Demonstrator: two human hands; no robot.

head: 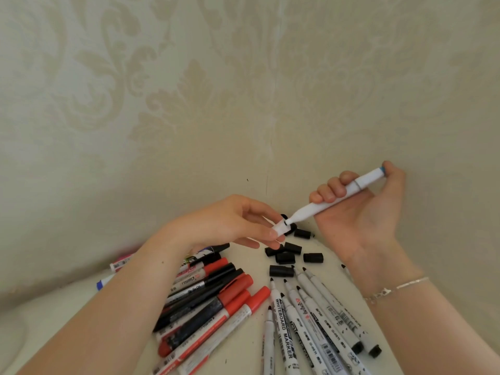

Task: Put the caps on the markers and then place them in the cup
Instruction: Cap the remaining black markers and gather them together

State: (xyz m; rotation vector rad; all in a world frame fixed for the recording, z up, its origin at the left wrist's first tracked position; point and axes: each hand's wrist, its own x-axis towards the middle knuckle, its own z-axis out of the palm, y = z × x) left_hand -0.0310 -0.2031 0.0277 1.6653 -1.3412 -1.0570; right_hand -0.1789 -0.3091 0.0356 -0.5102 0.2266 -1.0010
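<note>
The right hand (pixel 359 209) is gripping a slim white plastic marker (pixel 335 197) tip-down above scattered black caps (pixel 286 257), while the left hand (pixel 232 226) is pinching a white cap (pixel 278 228) at its nib, beside the table's (pixel 243 261) far edge against the patterned wall (pixel 243 90).

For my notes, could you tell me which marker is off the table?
The white marker gripped in the right hand; all others lie on the table.
</note>
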